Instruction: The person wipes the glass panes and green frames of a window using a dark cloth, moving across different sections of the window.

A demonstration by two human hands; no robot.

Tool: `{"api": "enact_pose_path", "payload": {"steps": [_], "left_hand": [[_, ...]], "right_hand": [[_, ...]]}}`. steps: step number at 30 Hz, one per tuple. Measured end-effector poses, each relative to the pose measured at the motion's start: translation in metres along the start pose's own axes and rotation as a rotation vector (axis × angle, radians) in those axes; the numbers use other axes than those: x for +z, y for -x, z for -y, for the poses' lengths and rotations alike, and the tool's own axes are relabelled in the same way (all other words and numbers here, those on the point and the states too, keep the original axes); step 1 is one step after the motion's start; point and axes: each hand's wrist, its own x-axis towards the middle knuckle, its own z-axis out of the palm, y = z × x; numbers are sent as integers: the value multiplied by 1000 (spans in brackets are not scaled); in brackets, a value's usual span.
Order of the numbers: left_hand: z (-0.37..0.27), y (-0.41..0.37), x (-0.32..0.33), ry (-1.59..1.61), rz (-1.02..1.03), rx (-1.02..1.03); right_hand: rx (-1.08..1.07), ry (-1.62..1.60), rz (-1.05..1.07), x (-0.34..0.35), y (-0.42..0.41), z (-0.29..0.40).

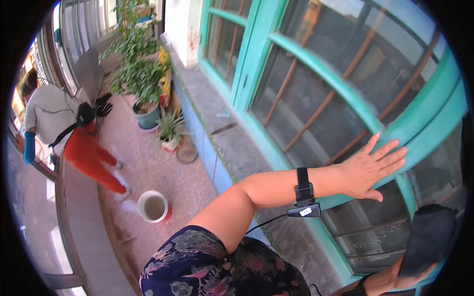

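Note:
My left hand [364, 168] is spread flat against the turquoise window frame [370, 122], with its fingers apart and nothing in it. On that wrist sits a black strap [303, 185] with a small cabled box [304, 210]. At the lower right, my right hand [387, 279] grips a black, soft-looking pad [429, 236] by its lower end, close to the window glass [374, 240]. Its exact kind cannot be told. The pad hides part of the glass and some of the fingers' surroundings.
A stone ledge [240, 148] runs below the window. On the floor [185, 188] stand a white bucket [153, 205] holding murky liquid, a potted shrub [142, 77] and a smaller spiky plant [170, 127]. Another person [59, 118] leans at the windows on the left.

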Motion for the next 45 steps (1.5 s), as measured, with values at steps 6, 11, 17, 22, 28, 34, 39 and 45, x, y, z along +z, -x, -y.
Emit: {"api": "enact_pose_path", "payload": {"steps": [6,11,17,22,28,34,39,45], "left_hand": [[2,169,-24,-56,113,92],[-22,270,-65,99,301,41],[-23,331,-116,305,527,-131],[-19,378,-133,535,515,-394],[-49,379,-130,728,637,-423],[-115,363,-116,764,686,-360],[-176,362,-111,776,701,-392],[-230,376,-128,761,754,-426]], "right_hand": [[-110,697,304,-108,73,-93],[226,819,220,-138,149,-17],[706,368,-315,-145,234,80],[1060,88,-324,-142,303,122],[1064,55,-267,-196,348,186],[1027,131,-307,-235,346,248],[1014,136,-290,-277,340,287],[1031,179,-281,-313,324,309]]}}
